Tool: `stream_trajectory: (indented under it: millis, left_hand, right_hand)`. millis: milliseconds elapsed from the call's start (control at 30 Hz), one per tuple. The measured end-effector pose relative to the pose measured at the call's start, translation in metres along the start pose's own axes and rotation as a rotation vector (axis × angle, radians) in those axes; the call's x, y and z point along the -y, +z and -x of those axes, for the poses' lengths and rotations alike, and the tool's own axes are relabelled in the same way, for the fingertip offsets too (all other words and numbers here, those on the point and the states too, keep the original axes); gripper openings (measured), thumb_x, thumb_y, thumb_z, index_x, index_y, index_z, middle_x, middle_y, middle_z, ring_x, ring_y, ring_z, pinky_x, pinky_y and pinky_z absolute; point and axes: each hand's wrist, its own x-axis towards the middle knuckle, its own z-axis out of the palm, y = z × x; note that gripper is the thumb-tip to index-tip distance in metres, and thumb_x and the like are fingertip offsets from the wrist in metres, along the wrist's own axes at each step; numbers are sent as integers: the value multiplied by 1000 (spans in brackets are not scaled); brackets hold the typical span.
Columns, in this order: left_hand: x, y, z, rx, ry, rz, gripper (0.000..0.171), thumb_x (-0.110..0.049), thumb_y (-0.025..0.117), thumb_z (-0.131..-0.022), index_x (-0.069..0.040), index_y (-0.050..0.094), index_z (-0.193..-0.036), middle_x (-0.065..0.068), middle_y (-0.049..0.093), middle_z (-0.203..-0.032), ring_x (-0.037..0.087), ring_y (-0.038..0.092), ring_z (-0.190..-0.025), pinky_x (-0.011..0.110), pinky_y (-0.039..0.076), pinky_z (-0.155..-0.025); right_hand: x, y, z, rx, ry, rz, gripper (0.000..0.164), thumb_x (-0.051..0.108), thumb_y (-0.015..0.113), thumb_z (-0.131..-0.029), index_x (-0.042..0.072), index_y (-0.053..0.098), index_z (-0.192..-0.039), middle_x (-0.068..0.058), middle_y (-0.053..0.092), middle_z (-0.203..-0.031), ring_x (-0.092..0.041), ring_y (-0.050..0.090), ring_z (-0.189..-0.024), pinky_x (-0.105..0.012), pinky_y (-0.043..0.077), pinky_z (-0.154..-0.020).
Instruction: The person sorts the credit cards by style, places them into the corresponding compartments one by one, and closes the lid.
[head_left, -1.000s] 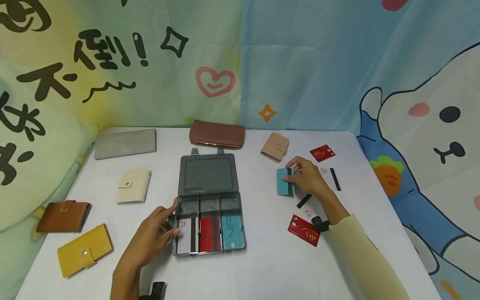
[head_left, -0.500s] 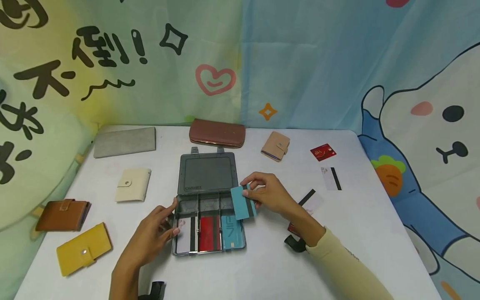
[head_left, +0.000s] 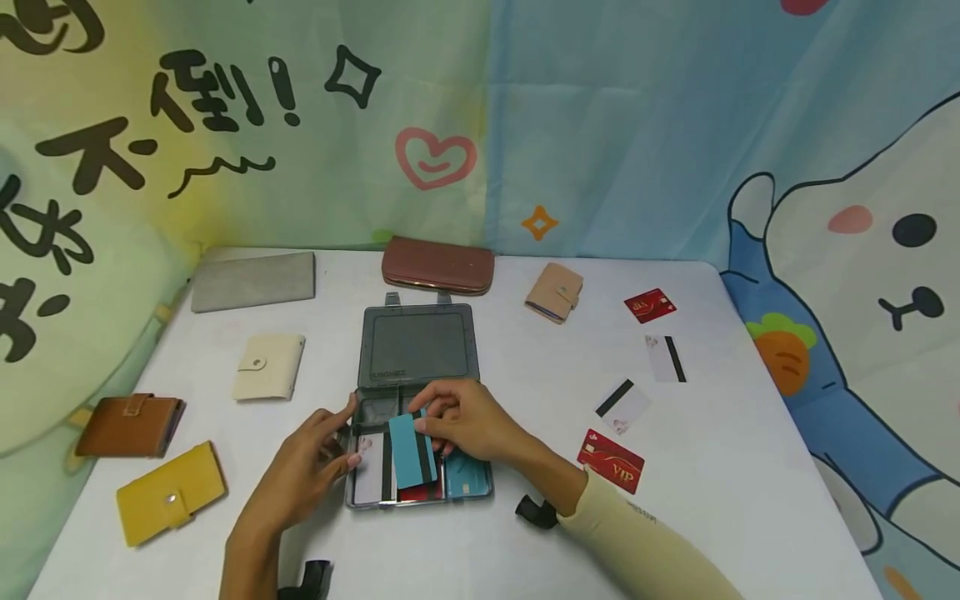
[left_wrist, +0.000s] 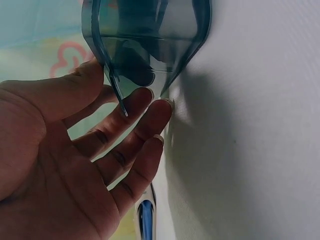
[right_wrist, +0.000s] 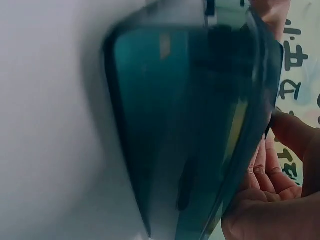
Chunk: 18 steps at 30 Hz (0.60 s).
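A grey see-through divided box (head_left: 420,343) stands with its lid folded back. My right hand (head_left: 468,421) pinches a blue card (head_left: 407,457) with a dark stripe, tilted above the front middle compartment. Beneath it shows part of a red card (head_left: 422,493). A white card (head_left: 367,477) lies in the front left compartment and another blue card (head_left: 467,478) in the front right one. My left hand (head_left: 309,467) rests thumb and fingers against the box's left side; the left wrist view shows its fingers (left_wrist: 135,120) loosely bent at the wall. My right hand hides some rear compartments.
Right of the box lie red cards (head_left: 611,460) and white cards (head_left: 624,407). A beige wallet (head_left: 555,292), a brown long wallet (head_left: 438,265) and a grey wallet (head_left: 253,282) are at the back. Cream (head_left: 268,367), brown (head_left: 129,425) and yellow (head_left: 171,493) wallets lie left.
My right hand has carried the blue card leftward from the table on the right to above the box's middle compartment. My left hand has stayed at the box's left side.
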Motion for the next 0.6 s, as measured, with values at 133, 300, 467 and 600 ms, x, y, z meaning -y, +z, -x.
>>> stream_trajectory:
  millis: [133,300,467,600]
  left_hand:
    - [0,1,0,-4,0,4,76,-7,80,-82,-7,45,-149,3,59,-103,10,65,-83,31,54,-74]
    - [0,2,1,-14,22,10,76,-6,80,-81,-6,46,-148,3,59,-101,10,65,-81,31,54,-74]
    - [1,2,0,-14,37,5,75,-6,80,-81,-6,46,-148,2,59,-100,9,65,-81,30,53,-73]
    - [1,1,0,-17,43,1,75,-6,80,-81,-6,47,-148,2,59,-100,8,65,-81,30,52,-73]
  right_hand:
    - [-1,-3,5,-22,-4,43,13,19,71,-93,14,70,-106,-9,68,-81,-38,62,-64,-45,57,-60]
    - [-4,-19,18,-109,-9,140,10,24,75,-90,18,68,-94,-4,63,-76,-26,56,-55,-32,53,-54]
    - [-6,-32,33,-180,-26,314,10,23,77,-89,22,67,-89,3,61,-75,-14,53,-60,-23,46,-55]
    - [-6,-38,40,-199,-17,334,8,22,77,-88,24,69,-91,5,62,-75,-15,54,-63,-23,45,-56]
